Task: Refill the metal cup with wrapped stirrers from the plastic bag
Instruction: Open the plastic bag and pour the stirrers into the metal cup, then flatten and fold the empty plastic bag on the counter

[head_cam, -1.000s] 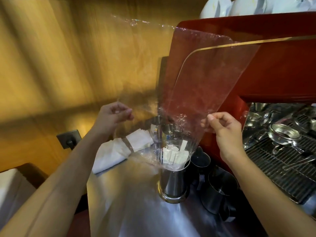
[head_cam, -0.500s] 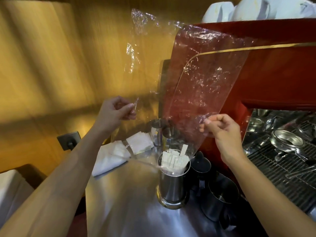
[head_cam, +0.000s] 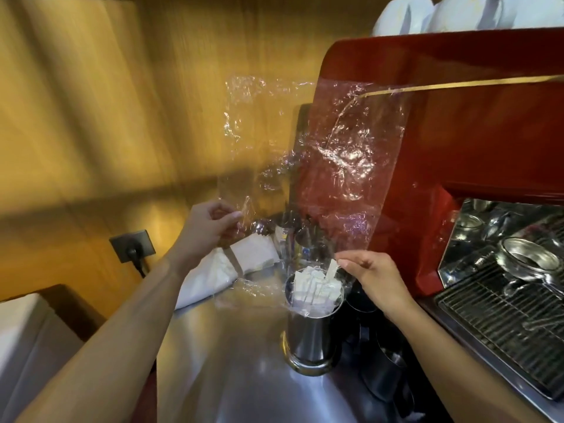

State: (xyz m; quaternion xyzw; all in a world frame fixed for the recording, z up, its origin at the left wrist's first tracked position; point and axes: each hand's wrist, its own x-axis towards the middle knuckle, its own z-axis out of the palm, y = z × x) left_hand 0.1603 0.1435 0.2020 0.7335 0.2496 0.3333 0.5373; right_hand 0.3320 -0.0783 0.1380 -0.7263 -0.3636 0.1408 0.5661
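A clear plastic bag [head_cam: 332, 154] hangs upside down above the metal cup [head_cam: 309, 340], its mouth down at the cup's rim. The bag looks empty and crinkled. My left hand [head_cam: 207, 227] pinches the bag's left edge. My right hand [head_cam: 370, 274] pinches its right lower edge, just right of the cup. White wrapped stirrers [head_cam: 316, 288] stand packed in the cup, their tops above the rim. The cup stands upright on the steel counter [head_cam: 232, 367].
A red espresso machine [head_cam: 457, 117] with a drip grate [head_cam: 500, 328] fills the right. Dark metal pitchers [head_cam: 383, 374] stand right of the cup. White folded cloths [head_cam: 229, 270] lie behind it. A wall socket [head_cam: 132, 247] is on the wooden wall, left.
The bag's top has sunk lower and crumpled more. My right hand dropped toward the cup's rim; my left hand stayed about level. The view has tilted slightly.
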